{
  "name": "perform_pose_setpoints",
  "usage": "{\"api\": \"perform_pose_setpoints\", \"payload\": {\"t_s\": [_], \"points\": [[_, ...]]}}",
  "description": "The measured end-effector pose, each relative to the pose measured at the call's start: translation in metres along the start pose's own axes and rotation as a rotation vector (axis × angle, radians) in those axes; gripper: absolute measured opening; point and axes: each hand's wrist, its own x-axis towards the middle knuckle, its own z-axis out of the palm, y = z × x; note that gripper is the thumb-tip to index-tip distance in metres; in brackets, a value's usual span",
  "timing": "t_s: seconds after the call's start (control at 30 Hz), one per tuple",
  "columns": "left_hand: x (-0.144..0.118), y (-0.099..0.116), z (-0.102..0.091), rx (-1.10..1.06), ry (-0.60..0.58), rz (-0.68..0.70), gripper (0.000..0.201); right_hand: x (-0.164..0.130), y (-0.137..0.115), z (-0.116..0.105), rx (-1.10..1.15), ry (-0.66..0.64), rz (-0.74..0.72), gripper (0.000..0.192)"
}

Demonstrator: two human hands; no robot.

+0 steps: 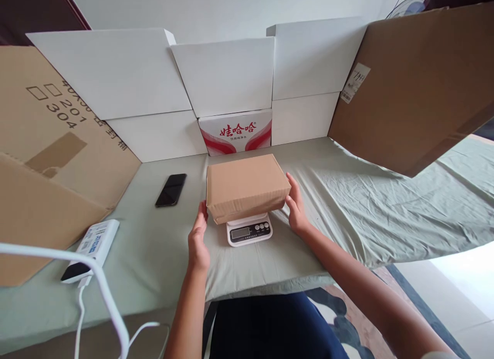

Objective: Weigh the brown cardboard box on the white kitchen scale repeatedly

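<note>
A thin white cable (104,292) loops across the lower left corner, closest to the lens, running to a white rectangular power bank (92,248) lying on the wrinkled pale green cloth-covered table (366,204). Beyond it, two bare forearms reach forward. The left hand (198,240) is open with fingers together, its fingertips touching the lower left edge of a closed, plain brown corrugated cardboard box (247,186). The right hand (296,207) is likewise open and flat, set against the box's right end. The box sits flat on a small white digital kitchen scale (249,229), whose dark display and round buttons stick out from under the box's near edge. A black glossy smartphone (171,189) lies to the left, well apart from the box. Behind stand smooth white cardboard panels (224,75), one carton with red print (236,132), and large brown cardboard sheets (417,86) leaning at both sides.
</note>
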Motion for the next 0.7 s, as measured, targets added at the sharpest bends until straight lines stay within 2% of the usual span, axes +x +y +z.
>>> {"api": "perform_pose_setpoints", "payload": {"t_s": [0.1, 0.2, 0.3, 0.37, 0.43, 0.5, 0.6, 0.7], "points": [[0.000, -0.006, -0.003, 0.057, -0.060, -0.063, 0.063, -0.001, -0.003, 0.000, 0.009, -0.046, 0.008, 0.066], [0.017, 0.001, -0.002, 0.074, -0.082, -0.033, 0.061, 0.012, -0.011, 0.002, 0.016, -0.055, -0.015, 0.068], [0.057, 0.019, 0.011, 0.039, -0.082, 0.032, 0.061, 0.046, -0.016, 0.011, 0.018, -0.033, -0.095, 0.070], [0.090, 0.023, 0.024, -0.003, -0.082, 0.050, 0.062, 0.074, -0.009, 0.023, 0.019, 0.001, -0.143, 0.070], [0.119, 0.014, 0.037, -0.033, -0.059, 0.005, 0.064, 0.097, 0.008, 0.037, 0.017, 0.030, -0.145, 0.070], [0.137, -0.004, 0.045, -0.047, -0.018, -0.067, 0.065, 0.110, 0.030, 0.049, 0.029, 0.049, -0.083, 0.069], [0.144, -0.032, 0.047, -0.047, 0.011, -0.162, 0.063, 0.112, 0.057, 0.059, 0.071, 0.038, 0.021, 0.066], [0.141, -0.044, 0.042, -0.046, 0.024, -0.218, 0.061, 0.107, 0.068, 0.058, 0.082, 0.022, 0.058, 0.059]]}}
